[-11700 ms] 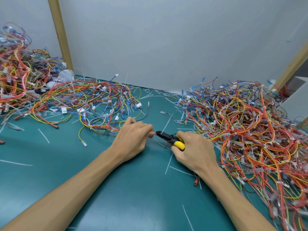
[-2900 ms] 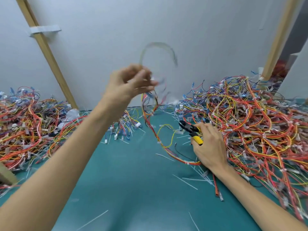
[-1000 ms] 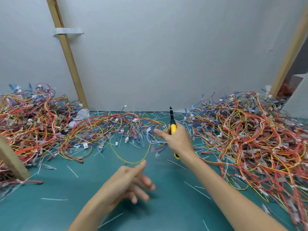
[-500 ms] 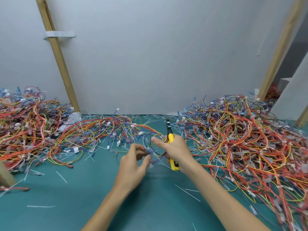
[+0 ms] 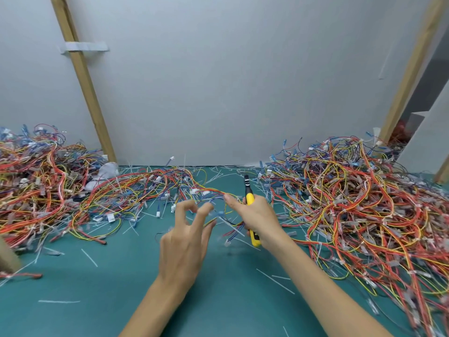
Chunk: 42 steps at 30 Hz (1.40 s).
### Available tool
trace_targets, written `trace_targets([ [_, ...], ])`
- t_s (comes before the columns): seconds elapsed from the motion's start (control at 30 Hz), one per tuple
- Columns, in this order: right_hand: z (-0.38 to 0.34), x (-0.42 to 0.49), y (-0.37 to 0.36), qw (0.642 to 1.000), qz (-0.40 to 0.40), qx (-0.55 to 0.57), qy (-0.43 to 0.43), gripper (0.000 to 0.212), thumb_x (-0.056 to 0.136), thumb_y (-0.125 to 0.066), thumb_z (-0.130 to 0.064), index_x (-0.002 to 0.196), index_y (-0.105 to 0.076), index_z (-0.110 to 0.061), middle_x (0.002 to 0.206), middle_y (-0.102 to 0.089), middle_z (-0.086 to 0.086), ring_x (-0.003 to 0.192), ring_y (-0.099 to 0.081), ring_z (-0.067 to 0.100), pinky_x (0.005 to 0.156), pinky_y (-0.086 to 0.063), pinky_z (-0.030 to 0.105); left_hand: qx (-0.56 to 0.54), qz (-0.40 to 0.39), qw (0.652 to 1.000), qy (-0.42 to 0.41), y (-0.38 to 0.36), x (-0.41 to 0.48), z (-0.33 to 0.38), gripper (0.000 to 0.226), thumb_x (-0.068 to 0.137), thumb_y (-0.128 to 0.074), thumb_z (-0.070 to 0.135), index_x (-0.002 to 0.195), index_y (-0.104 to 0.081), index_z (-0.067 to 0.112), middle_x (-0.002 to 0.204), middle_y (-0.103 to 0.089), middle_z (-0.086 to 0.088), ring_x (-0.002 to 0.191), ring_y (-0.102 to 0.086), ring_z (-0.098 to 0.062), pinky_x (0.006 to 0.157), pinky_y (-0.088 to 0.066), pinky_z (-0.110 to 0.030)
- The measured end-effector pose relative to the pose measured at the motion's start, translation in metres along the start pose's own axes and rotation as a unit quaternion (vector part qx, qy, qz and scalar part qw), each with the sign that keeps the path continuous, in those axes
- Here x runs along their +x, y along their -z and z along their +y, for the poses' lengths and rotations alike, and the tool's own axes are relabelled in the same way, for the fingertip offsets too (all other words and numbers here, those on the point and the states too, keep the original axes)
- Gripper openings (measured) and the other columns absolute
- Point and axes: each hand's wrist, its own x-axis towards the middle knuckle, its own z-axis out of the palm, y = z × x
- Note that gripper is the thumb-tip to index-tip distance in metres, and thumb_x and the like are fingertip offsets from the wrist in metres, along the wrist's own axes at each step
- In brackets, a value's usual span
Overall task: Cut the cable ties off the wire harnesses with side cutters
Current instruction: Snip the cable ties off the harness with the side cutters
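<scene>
— Two hands at mid-frame: how do they stand?

— Left hand (image 5: 187, 239) is raised over the mat with its back to the camera, fingers spread and a little curved. The fingertips are blurred. A thin yellow wire shows beside them, but I cannot tell whether it touches.

— And the other?

— Right hand (image 5: 258, 215), just right of centre, is wrapped round the cutters (image 5: 250, 199). The yellow handles run through the fist, with one end sticking out below the palm and the black head pointing up toward the wall. One finger stretches left and its tip meets the harness (image 5: 209, 190).

— Where does that harness lie?

— At centre, just above the left fingertips. It is a strand of red, yellow and blue wires with white plugs, and it arches from that finger back left into a middle heap (image 5: 136, 190). A few loose ends hang blurred under the right hand.

— Farther out?

— Left heap (image 5: 36, 190) fills the left edge and right heap (image 5: 364, 203) fills the whole right side; both are far bigger. White tie scraps (image 5: 90, 257) lie scattered on the green mat (image 5: 218, 307). Behind is a grey wall (image 5: 218, 81), with a wooden post (image 5: 86, 88) leaning at upper left and a second post (image 5: 411, 69) at upper right.
</scene>
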Motion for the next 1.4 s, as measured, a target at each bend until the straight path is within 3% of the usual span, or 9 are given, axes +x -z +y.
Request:
trace_targets([
  [0.2,0.003,-0.004,-0.005,1.000,-0.005,-0.011,0.002,0.055,0.076,-0.068,-0.067,0.067,-0.040,-0.020,0.059,-0.040,-0.004,0.055,-0.042,0.019,0.057,-0.039,0.032,0.018,-0.036,0.999,-0.029,-0.004,-0.001,-0.005,0.003,0.090,-0.063,0.030,0.092,-0.066,0.030,0.105,-0.049,0.009,0.046,-0.053,-0.015,0.031,-0.035,-0.027],
  [0.3,0.007,-0.006,-0.004,0.999,-0.011,-0.050,0.007,0.056,0.078,-0.066,-0.067,0.066,-0.038,-0.021,0.058,-0.041,-0.004,0.055,-0.042,0.020,0.058,-0.035,0.031,-0.035,-0.044,0.998,0.001,-0.004,-0.002,-0.007,0.008,0.091,-0.062,0.033,0.088,-0.067,0.028,0.097,-0.055,0.012,0.043,-0.049,-0.012,0.035,-0.037,-0.029],
  [0.4,0.009,-0.007,-0.001,0.991,-0.019,-0.131,0.023,0.051,0.081,-0.058,-0.069,0.070,-0.042,-0.022,0.072,-0.053,-0.002,0.077,-0.053,0.026,0.067,-0.039,0.035,-0.109,-0.063,0.990,0.057,-0.007,-0.004,-0.005,0.011,0.091,-0.059,0.037,0.085,-0.062,0.028,0.091,-0.054,0.016,0.045,-0.043,-0.009,0.044,-0.038,-0.026],
  [0.57,0.014,-0.003,0.003,0.965,-0.033,-0.257,0.045,0.045,0.084,-0.052,-0.065,0.078,-0.047,-0.021,0.089,-0.061,0.004,0.091,-0.057,0.030,0.077,-0.046,0.038,-0.276,-0.109,0.943,0.154,-0.013,-0.007,-0.003,0.001,0.091,-0.066,0.027,0.091,-0.066,0.027,0.077,-0.059,0.016,0.043,-0.034,-0.008,0.048,-0.028,-0.013],
  [0.83,0.028,0.004,0.009,0.934,-0.077,-0.346,0.049,0.044,0.086,-0.042,-0.064,0.091,-0.054,-0.022,0.106,-0.064,0.010,0.100,-0.057,0.032,0.077,-0.042,0.039,-0.364,-0.171,0.875,0.269,-0.020,-0.011,-0.002,0.013,0.090,-0.067,0.025,0.078,-0.071,0.020,0.068,-0.065,0.014,0.066,-0.057,-0.003,0.055,-0.047,-0.017],
  [1.03,0.040,-0.009,0.023,0.917,-0.043,-0.356,0.175,0.043,0.090,-0.042,-0.066,0.106,-0.052,-0.027,0.114,-0.047,-0.004,0.098,-0.059,0.025,0.078,-0.047,0.039,-0.426,-0.221,0.812,0.333,-0.023,-0.014,-0.004,0.022,0.094,-0.062,0.024,0.077,-0.074,0.014,0.070,-0.073,-0.002,0.041,-0.043,0.002,0.043,-0.032,-0.013],
  [1.17,0.039,-0.026,0.047,0.868,0.102,-0.394,0.285,0.044,0.090,-0.042,-0.064,0.105,-0.051,-0.024,0.110,-0.040,-0.003,0.071,-0.055,0.024,0.059,-0.036,0.031,-0.425,-0.200,0.806,0.360,-0.027,-0.014,-0.006,0.022,0.094,-0.062,0.019,0.078,-0.075,0.013,0.067,-0.072,0.000,0.042,-0.045,0.003,0.041,-0.033,-0.011],
  [1.3,0.039,-0.043,0.061,0.862,0.006,-0.450,0.234,0.042,0.088,-0.031,-0.070,0.092,-0.041,-0.030,0.088,-0.051,-0.008,0.088,-0.058,0.024,0.063,-0.037,0.035,-0.413,-0.200,0.817,0.348,-0.029,-0.013,-0.005,0.021,0.093,-0.064,0.020,0.076,-0.075,0.015,0.065,-0.072,0.001,0.044,-0.047,0.004,0.042,-0.033,-0.010],
  [1.4,0.041,-0.060,0.047,0.860,-0.037,-0.458,0.222,0.041,0.090,-0.031,-0.070,0.088,-0.037,-0.030,0.089,-0.052,-0.008,0.092,-0.058,0.024,0.065,-0.036,0.037,-0.401,-0.202,0.828,0.335,-0.030,-0.014,-0.004,0.021,0.091,-0.066,0.024,0.074,-0.076,0.017,0.063,-0.072,0.004,0.050,-0.050,0.002,0.045,-0.036,-0.011],
])
